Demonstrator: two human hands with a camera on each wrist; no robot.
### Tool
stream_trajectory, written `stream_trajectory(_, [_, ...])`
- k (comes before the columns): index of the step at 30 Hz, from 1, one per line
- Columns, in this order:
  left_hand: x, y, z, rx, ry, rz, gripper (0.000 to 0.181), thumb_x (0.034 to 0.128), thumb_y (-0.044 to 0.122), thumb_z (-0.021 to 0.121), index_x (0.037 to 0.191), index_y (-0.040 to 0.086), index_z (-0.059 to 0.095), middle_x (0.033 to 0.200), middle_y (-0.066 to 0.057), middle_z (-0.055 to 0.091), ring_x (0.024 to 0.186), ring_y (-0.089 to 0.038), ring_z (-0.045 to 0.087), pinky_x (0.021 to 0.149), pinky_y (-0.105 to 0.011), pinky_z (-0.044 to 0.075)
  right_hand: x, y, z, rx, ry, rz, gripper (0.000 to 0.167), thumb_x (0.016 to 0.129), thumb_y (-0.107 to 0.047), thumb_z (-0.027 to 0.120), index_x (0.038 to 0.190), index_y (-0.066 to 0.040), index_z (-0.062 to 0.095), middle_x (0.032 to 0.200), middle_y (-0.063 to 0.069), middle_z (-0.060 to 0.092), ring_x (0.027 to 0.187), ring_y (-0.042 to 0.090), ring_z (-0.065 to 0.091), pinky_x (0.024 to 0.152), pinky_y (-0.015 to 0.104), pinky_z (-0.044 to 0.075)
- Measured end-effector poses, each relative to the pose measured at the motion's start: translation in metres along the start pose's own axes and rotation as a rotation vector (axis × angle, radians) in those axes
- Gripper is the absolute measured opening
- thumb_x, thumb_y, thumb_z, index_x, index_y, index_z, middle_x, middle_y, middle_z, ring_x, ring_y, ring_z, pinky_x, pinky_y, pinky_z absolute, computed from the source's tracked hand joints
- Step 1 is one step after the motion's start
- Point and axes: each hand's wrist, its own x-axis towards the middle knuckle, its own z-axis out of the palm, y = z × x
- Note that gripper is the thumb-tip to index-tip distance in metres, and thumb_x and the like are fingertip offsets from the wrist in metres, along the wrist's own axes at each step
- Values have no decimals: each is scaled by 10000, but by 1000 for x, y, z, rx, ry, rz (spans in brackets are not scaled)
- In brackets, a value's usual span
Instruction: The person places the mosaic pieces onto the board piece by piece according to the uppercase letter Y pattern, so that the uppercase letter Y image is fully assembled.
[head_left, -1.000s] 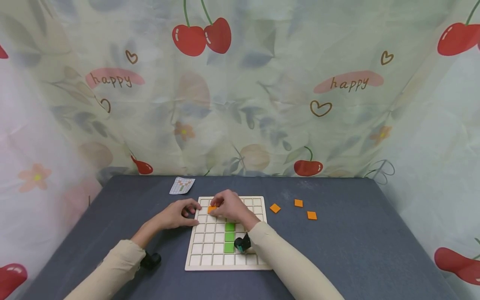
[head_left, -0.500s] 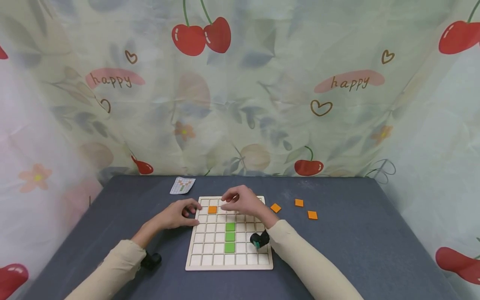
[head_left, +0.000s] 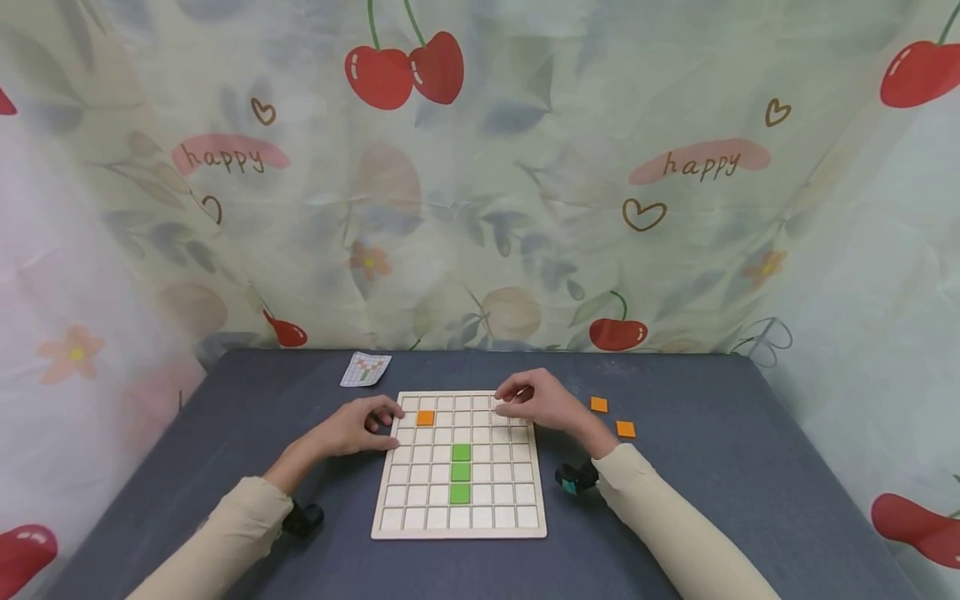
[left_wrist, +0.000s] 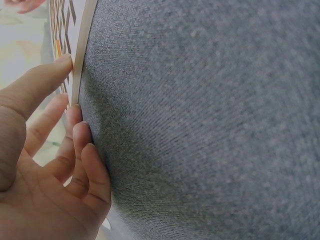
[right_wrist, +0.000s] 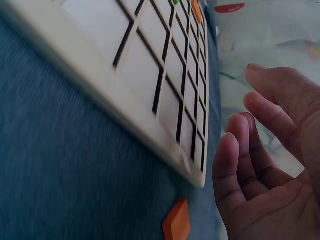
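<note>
A pale square grid board (head_left: 459, 533) lies on the dark table. On it are an orange tile (head_left: 425, 418) at upper left and a column of three green tiles, the middle green tile (head_left: 461, 472) among them. My left hand (head_left: 348, 429) rests with thumb and fingertips against the board's left edge; in the left wrist view its fingers are loosely bent. Over the board's upper right corner hovers my right hand (head_left: 543, 400), fingers apart and holding nothing. Below those fingers, in the right wrist view, an orange tile (right_wrist: 177, 222) lies by the board's corner; the head view hides it.
Two loose orange tiles, a far tile (head_left: 598, 404) and a nearer tile (head_left: 626, 429), lie right of the board. A small printed card (head_left: 366, 370) with a coloured grid pattern sits at the back left. A patterned curtain (head_left: 480, 183) hangs behind the table.
My right hand let go of the orange tile in the board's upper left and moved right, to the upper right corner, covering a loose tile. The left hand stayed put.
</note>
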Motion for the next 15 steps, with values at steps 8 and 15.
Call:
stream_trajectory(8, [1,0,0,-1,-1,-5,380,888,187,821,1211,62,665,1016,-42,595,856,-196,548,796,-401,454,-20,11,-24,9,15,45,259,926,-120,770,1123,41,719,1001,97,688,814,304,633,677,351,511])
stream_trajectory(15, [0,0,1,-4,1,-12,377,887,184,822,1209,65,667,1012,-36,592,848,-188,545,792,-402,454,-34,26,-39,-23,26,91,348,865,-139,836,1133,42,708,1062,155,687,901,244,655,741,362,536])
